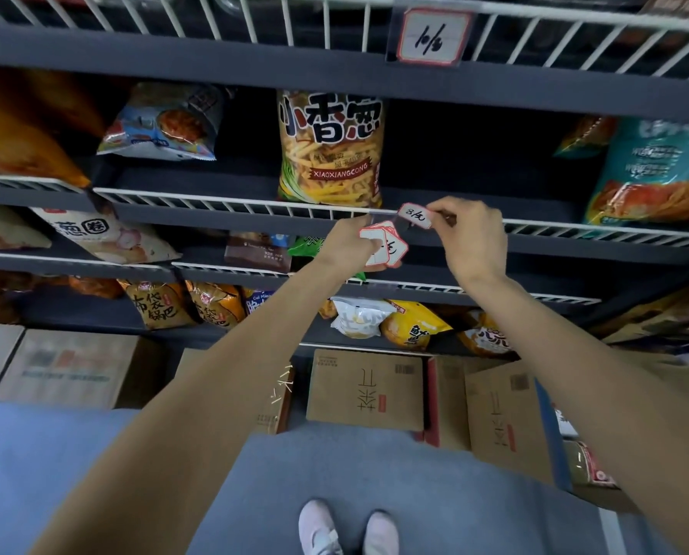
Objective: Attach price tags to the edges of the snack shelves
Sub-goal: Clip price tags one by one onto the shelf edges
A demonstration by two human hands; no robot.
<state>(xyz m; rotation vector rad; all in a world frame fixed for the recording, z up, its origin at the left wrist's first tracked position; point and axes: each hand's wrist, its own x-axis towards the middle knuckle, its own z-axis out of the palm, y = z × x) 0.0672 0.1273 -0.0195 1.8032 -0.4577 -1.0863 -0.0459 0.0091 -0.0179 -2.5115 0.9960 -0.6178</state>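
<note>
- Right hand [471, 238]: fingers pinch price tag [416, 216] against the wire shelf edge [255, 206], just below the yellow snack bag [331, 148].
- Left hand [353, 246]: fingers grip spare tags [385, 246].
- Edge rail bare either side.

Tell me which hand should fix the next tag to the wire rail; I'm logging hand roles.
Probably the right hand: its fingers already pinch one price tag at the wire rail, while the left hand holds the spare tags lower down.
</note>
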